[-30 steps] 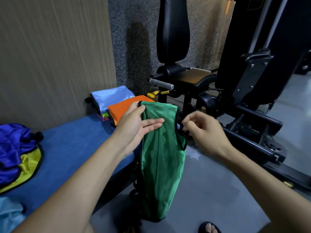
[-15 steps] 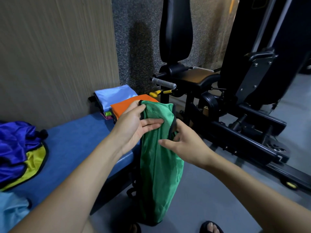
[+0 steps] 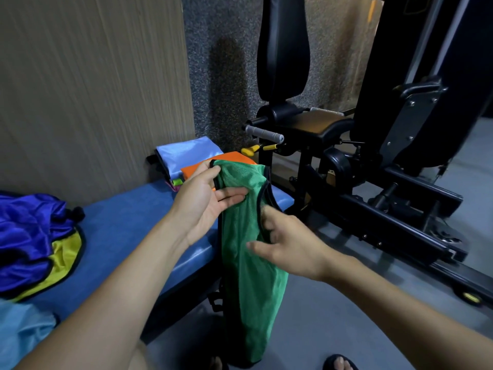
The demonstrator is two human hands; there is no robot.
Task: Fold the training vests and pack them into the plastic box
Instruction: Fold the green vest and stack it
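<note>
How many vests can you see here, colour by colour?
Green: 1, the green vest held up by the left hand with the right hand on it
Orange: 1, the folded orange vest
Light blue: 2, a folded one and a loose one
Dark blue: 1, the dark blue vest
Yellow: 1, the yellow vest
Total: 6 in plain view; slivers under the folded stack are too hidden to count.

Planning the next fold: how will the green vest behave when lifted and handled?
Likely floppy: the green vest hangs limp from the left hand. Probably light, since one pinch holds it. Its mesh may slide; the right hand steadies it.
</note>
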